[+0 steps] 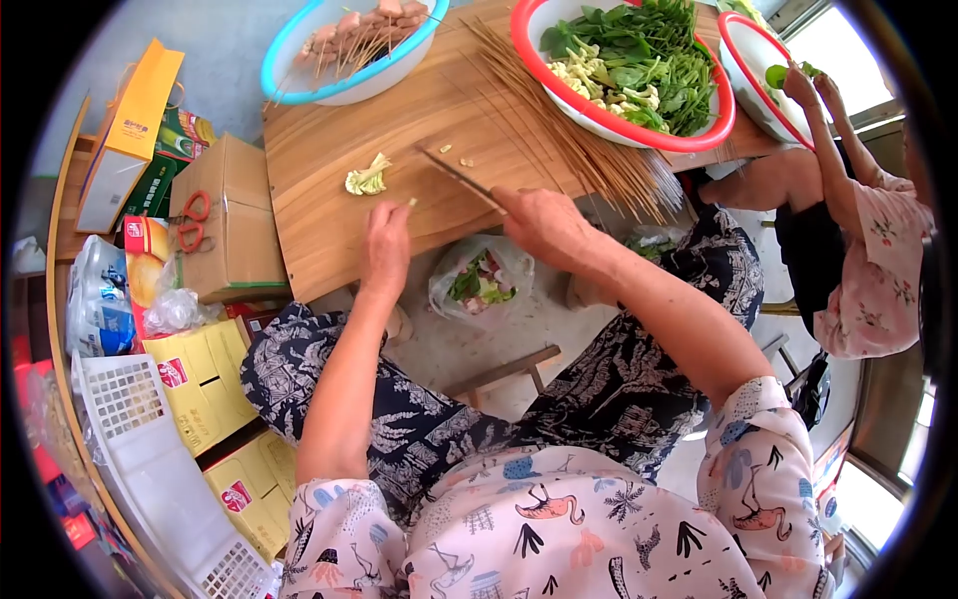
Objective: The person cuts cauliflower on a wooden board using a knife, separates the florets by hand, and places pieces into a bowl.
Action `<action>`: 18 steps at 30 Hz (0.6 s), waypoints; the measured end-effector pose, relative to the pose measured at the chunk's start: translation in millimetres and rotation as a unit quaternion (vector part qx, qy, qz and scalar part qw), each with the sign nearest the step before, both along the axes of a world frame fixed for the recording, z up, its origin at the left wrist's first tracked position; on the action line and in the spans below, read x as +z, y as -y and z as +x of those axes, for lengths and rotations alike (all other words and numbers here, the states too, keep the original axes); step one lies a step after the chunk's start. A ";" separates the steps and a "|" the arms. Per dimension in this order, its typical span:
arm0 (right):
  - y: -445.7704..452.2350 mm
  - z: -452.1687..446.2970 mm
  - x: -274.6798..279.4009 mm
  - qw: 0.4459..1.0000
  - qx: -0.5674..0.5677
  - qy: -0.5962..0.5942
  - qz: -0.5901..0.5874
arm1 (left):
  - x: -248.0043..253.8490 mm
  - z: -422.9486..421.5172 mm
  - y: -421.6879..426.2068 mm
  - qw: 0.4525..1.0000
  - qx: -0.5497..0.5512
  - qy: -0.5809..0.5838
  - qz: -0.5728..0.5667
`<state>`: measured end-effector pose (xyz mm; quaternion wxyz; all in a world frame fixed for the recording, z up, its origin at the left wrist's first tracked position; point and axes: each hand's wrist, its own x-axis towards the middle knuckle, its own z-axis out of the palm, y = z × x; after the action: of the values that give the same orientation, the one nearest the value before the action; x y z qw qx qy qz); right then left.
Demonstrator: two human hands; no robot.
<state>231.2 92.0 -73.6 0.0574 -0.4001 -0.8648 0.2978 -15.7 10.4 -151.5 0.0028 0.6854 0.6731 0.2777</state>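
My right hand [547, 230] is wrapped round the handle of a knife [454, 174], its narrow blade pointing up and left over the wooden table. The fingers of my left hand [386, 250] are pinched together at the table's near edge, with a small pale vegetable piece [412, 202] showing at the tips. Just beyond them lies a cauliflower floret [368, 177]. A few tiny pale scraps [466, 162] are scattered near the knife's tip.
Bamboo skewers [589, 150] spread beside a red-rimmed basin [720, 105] of greens and cauliflower. A blue-rimmed basin [289, 98] holds skewered pieces. Below hangs a plastic bag [439, 292] with vegetable scraps. Boxes [254, 215] stand left; another person [878, 235] handles greens at right.
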 end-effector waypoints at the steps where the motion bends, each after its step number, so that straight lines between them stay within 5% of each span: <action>1: -3.7 2.5 1.3 1.000 -0.024 0.004 0.002 | 3.8 -6.8 2.1 1.000 0.001 -0.003 0.001; 3: -7.1 8.1 4.8 1.000 -0.025 -0.014 -0.003 | 13.4 -20.4 4.7 0.993 0.110 -0.053 -0.001; 18: -1.4 7.7 1.8 0.997 -0.028 -0.067 -0.035 | -4.9 -69.0 -71.3 0.990 0.133 0.016 -0.048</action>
<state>238.9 93.4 -71.8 0.1097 -0.4051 -0.8364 0.3526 -84.7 81.7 -156.4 0.0095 0.5845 0.7707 0.2535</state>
